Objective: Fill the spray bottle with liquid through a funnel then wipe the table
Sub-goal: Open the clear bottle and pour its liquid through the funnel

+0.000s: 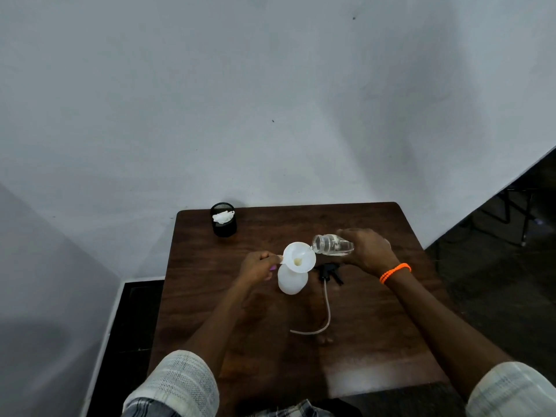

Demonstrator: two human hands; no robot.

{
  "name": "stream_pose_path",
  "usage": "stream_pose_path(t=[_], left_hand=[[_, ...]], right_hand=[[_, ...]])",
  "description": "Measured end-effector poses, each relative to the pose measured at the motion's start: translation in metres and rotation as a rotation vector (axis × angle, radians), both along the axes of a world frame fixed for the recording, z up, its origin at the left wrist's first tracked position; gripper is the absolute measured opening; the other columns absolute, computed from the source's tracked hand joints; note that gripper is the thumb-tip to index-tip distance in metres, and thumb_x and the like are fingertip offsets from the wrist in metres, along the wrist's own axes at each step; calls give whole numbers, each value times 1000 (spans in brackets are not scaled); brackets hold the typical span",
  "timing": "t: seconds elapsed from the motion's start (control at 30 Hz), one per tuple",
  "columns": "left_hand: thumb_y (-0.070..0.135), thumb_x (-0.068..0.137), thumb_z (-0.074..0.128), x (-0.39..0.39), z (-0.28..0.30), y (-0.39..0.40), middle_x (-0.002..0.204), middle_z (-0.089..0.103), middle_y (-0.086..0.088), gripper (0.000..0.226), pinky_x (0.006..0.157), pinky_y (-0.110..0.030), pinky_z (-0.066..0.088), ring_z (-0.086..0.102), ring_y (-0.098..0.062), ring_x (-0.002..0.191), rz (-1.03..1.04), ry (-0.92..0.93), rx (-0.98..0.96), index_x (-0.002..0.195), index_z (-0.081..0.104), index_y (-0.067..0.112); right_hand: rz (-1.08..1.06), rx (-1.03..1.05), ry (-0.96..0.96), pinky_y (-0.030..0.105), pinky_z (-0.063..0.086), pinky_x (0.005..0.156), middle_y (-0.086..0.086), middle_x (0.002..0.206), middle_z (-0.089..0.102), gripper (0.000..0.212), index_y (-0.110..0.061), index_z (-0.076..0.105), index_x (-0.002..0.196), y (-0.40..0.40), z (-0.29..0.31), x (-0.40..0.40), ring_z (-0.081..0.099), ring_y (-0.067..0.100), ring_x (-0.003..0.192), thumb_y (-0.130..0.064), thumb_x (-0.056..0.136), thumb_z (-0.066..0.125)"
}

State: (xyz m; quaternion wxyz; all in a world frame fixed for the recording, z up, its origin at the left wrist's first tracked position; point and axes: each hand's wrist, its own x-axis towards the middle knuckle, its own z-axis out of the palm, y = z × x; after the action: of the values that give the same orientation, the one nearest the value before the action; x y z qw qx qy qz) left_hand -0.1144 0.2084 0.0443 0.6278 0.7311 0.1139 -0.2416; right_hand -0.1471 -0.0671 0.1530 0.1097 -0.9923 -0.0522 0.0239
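The right hand [368,251] is wrapped around the base of a clear bottle [332,244], tipping it on its side so its open mouth sits at the 2 o'clock edge of the white funnel [299,257]. The left hand [259,266] pinches the small tab on the funnel's 9 o'clock rim between curled fingers, steadying it. The funnel stands in the neck of the white spray bottle [291,281], which rests upright near the middle of the brown table [376,341]. A little liquid shows in the funnel's throat, and some clear liquid remains in the tilted bottle, so filling looks under way rather than finished; how full the spray bottle is cannot be told through its cloudy wall. Just beside it at 3 o'clock lies the black spray head [328,272], off the bottle, with its tube [326,311] curling toward 6 o'clock. At 11 o'clock, near the table's far corner, a black mesh cup [224,227] holds a crumpled white tissue [223,216]. Left to do, by my judgement: finish pouring, lift out the funnel, screw the head on, wipe the table.
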Motion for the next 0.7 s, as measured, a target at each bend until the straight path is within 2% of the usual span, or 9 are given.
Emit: stream_pose_path(t=[0.17,0.3,0.5,0.63,0.7], left_hand=[[16,90,74,0,1,-1,63,57,-4,19,47,-26,37,45,-14,50,18,12,-23,91,75,-3],[18,90,74,-1,2,-1,65,59,-5,19,48,-26,40,47,-14,51,7,4,-19,92,76,-1],[17,89,75,0,1,-2,64,57,-5,18,47,-24,40,47,-13,51,20,15,-29,90,76,-1],[16,89,74,0,1,-2,66,57,-7,14,47,-23,39,45,-13,50,12,19,-24,82,75,5],[16,89,74,0,1,-2,70,58,-9,15,47,-23,40,45,-13,50,13,20,-16,84,76,3]], right_hand=[[6,-27,4,33,48,83,-1,129,70,61,-21,62,138,1,3,-1,65,23,116,-41,83,80],[5,-44,2,27,36,77,-3,133,68,62,-22,61,140,2,5,-2,63,21,119,-42,84,79],[8,-99,19,25,30,73,-6,130,67,60,-26,59,141,2,8,-1,63,19,118,-42,85,77],[10,-95,27,25,30,72,-5,128,68,60,-25,61,139,2,9,2,64,20,116,-36,83,79],[16,-105,22,25,30,72,-6,127,69,60,-25,62,138,2,8,2,64,20,115,-34,81,79]])
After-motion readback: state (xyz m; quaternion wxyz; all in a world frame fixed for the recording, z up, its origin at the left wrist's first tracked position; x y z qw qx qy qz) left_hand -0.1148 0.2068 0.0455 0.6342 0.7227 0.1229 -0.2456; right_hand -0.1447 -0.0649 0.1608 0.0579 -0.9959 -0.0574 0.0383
